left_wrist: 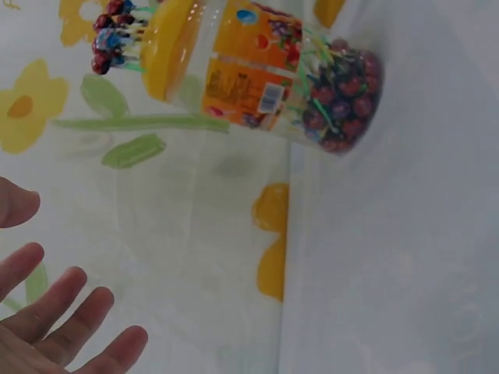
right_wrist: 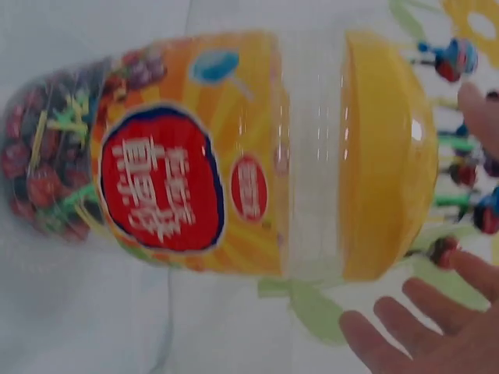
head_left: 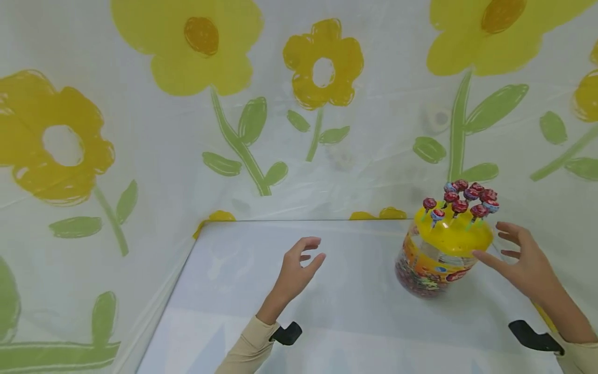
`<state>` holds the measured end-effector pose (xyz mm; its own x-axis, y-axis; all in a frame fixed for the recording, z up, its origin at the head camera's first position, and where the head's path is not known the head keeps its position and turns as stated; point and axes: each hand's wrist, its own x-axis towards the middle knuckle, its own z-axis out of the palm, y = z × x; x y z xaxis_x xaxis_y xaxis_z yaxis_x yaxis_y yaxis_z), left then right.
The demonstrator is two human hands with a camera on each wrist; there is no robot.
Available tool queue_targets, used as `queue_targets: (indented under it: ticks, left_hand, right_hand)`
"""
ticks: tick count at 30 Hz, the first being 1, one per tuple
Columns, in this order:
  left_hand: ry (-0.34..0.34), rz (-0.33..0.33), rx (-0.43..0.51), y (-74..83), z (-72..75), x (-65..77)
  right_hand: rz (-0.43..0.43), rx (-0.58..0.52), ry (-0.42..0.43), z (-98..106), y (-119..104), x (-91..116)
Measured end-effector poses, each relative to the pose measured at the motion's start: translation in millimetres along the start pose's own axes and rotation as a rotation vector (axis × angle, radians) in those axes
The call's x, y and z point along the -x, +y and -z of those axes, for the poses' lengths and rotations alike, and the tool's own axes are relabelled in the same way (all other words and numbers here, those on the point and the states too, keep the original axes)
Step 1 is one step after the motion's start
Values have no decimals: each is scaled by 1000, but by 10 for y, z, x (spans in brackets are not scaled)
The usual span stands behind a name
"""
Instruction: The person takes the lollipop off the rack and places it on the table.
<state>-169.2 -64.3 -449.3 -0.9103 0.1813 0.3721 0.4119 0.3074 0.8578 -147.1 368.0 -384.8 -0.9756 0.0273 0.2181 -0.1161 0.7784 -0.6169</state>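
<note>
A clear plastic candy jar [head_left: 432,265] stands at the right of the white table, its yellow lid [head_left: 453,240] on top. Several lollipops [head_left: 460,206] stick up out of the lid, and more wrapped lollipops [left_wrist: 343,101] lie in the bottom of the jar. Close by the lid's right side is my right hand [head_left: 523,254], its fingers loosely bent and holding nothing; whether the thumb touches the lid I cannot tell. My left hand [head_left: 296,267] hovers over the middle of the table, away from the jar, fingers relaxed and spread with nothing in them. The right wrist view shows the orange jar label [right_wrist: 253,93].
The white table [head_left: 233,280] ends at a back edge against a hanging cloth [head_left: 383,130] printed with yellow flowers and green leaves. The same cloth runs along the left side. A black strap [head_left: 286,333] is on the left wrist, another strap [head_left: 534,337] on the right.
</note>
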Motion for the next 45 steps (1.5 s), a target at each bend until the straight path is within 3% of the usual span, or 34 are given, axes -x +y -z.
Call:
queue_targets:
  ticks: [6,8,13,18,24,32,45]
  left_hand:
    - [-58,-17,51,119,-232,-111]
    - [-69,-21,76,257,-265,-146]
    - [-79,-28,144,608,-350,-249]
    - [-65,-60,188,726,-552,-409]
    - [-83,-83,215,829,-807,-596]
    - [-90,-116,218,695,-1210,-816]
    - [-151,-204,235,880,-1519,-981]
  right_hand:
    - [28,-85,-200,53,196,-218]
    - [19,-102,-245,46,222,-291]
    - [-1,-101,-313,33,221,-446]
    - [-27,-77,-365,15,246,-492]
    - [-64,-34,-358,61,290,-464]
    - [-62,-31,-342,20,236,-475]
    - [-58,-51,-327,-65,210,-476]
